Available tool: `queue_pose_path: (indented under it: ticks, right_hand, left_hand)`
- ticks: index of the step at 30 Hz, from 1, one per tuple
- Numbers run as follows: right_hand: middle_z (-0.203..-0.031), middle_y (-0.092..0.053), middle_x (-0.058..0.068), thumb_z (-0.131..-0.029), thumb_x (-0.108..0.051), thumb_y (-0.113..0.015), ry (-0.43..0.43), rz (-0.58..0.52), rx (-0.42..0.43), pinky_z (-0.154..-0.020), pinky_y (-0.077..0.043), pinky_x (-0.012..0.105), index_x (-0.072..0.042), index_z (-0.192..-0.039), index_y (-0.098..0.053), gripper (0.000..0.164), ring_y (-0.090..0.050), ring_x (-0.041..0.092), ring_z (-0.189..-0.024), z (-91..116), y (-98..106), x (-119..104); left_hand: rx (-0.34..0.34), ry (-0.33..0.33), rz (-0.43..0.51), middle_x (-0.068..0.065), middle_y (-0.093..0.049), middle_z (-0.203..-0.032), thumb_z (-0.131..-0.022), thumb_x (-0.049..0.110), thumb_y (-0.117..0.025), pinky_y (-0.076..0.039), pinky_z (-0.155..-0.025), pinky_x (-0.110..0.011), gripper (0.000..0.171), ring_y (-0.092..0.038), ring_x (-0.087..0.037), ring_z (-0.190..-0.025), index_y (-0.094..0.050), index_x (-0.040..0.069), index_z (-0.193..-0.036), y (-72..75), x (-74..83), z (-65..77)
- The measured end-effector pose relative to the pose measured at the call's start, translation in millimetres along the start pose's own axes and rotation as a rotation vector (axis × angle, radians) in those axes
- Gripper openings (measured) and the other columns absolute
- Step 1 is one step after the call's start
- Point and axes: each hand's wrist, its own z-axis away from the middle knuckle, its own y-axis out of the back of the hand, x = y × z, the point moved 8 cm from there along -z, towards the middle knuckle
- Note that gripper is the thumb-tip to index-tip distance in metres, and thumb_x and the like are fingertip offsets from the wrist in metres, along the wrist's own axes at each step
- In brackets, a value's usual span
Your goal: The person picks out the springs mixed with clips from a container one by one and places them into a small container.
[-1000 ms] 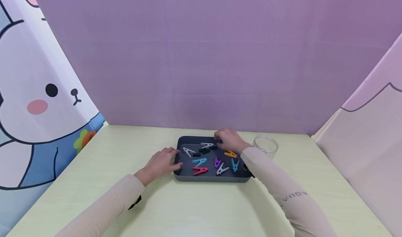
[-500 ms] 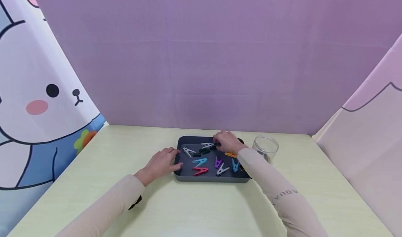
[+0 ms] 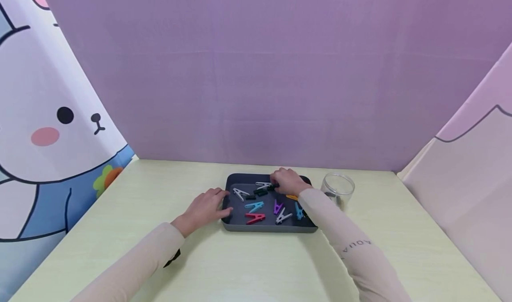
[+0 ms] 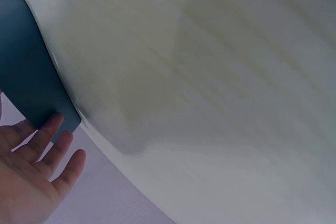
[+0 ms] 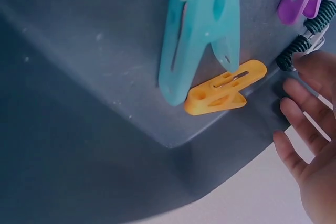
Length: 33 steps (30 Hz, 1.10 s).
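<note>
A dark grey tray [image 3: 270,228] holds several plastic clothespins and several dark green ridged coils [image 3: 261,192]. My left hand [image 3: 204,208] rests at the tray's left wall, fingers spread; in the left wrist view its fingertips [image 4: 55,120] lie against the wall. Over the tray's back right part is my right hand [image 3: 289,181], reaching down. Its fingertip overlaps the end of one dark green coil [image 5: 294,51] in the right wrist view, its other fingers loosely bent. The thumb is hidden, so I cannot tell whether the coil is pinched. An orange clothespin [image 5: 220,93] and a light blue one [image 5: 194,35] lie nearby.
Right of the tray stands a clear round jar [image 3: 338,186] with dark things inside, partly behind my right sleeve. A red clothespin [image 3: 255,217], a purple one [image 3: 278,207] and white ones [image 3: 283,216] lie in the tray. A purple cloth [image 3: 256,93] hangs behind the table.
My right hand has moved slightly left and down into the tray, to the dark green coils. More of the jar shows now. The left hand has stayed still.
</note>
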Motion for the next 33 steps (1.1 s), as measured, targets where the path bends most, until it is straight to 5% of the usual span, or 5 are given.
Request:
queue_pose_path:
  ticks: [33]
  right_hand:
    - [-0.088,-0.062,-0.005,-0.078,-0.019,-0.071,-0.014,0.035,-0.015,-0.078,-0.04,0.037,-0.017,-0.086,-0.066,0.01,-0.046,0.016,-0.085,-5.5,-7.5,0.6]
  left_hand:
    - [0.006,-0.008,-0.007,-0.012,-0.057,-0.119,-0.082,0.048,-0.06,-0.048,-0.088,-0.043,0.056,-0.055,-0.028,-0.108,-0.056,0.009,-0.121,0.3,-0.1,-0.3]
